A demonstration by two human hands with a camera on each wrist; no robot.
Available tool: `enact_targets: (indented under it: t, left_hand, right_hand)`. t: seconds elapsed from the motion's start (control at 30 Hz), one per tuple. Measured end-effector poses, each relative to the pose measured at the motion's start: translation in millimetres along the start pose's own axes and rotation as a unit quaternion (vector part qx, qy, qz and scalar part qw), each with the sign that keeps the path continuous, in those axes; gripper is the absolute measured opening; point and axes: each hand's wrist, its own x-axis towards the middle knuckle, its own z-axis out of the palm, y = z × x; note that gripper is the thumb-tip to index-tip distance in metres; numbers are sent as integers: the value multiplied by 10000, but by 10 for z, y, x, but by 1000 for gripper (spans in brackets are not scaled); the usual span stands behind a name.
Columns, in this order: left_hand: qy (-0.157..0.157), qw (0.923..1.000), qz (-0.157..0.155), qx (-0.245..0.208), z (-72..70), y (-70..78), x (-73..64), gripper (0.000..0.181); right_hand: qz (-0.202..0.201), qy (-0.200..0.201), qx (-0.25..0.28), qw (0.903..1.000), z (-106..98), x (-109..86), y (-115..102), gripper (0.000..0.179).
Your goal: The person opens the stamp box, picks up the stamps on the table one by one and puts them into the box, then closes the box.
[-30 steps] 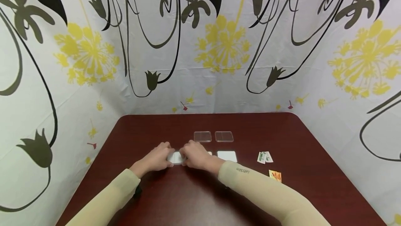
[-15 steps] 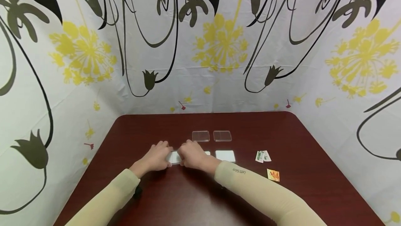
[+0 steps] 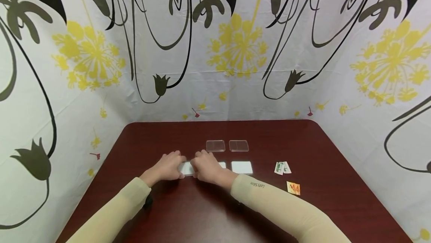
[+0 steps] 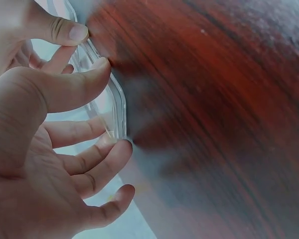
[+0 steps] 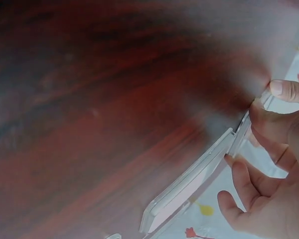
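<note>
On the dark red table, both hands hold a flat clear plastic case [image 3: 186, 169] with a white layer in it. The left hand [image 3: 169, 166] grips its left end; in the left wrist view, thumb and fingers [image 4: 120, 149] pinch the clear case edge [image 4: 121, 107]. Over its right part, the right hand [image 3: 207, 166] grips with thumb and fingertips, covering much of it in the head view. Directly right of it lies a second white-filled clear case [image 5: 184, 186], partly hidden by the right hand in the head view. A third white case [image 3: 241, 168] lies farther right.
Two clear, shallow plastic pieces [image 3: 215, 146] [image 3: 238, 145] lie side by side behind the cases. To the right are green-and-white paper pieces [image 3: 282, 168] and an orange patterned square [image 3: 293, 188]. Flower-printed cloth [image 3: 229, 97] hangs around the table.
The right hand has shifted slightly left along the case, covering more of it. The left hand keeps its place on the case. The head view has moved a little.
</note>
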Motion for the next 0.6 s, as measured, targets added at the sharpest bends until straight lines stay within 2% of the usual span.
enact_targets:
  t: [0.3,0.5,0.6]
  left_hand:
    - [12,9999,-129,88,9,42,-5,49]
    - [110,9999,-39,72,28,66,-35,52]
    - [126,9999,-21,17,21,62,-30,51]
  right_hand:
    - [51,-36,86,9999,19,-5,28,23]
    - [161,-142,199,9996,44,11,49,58]
    - [168,-141,204,9996,37,23,50,63]
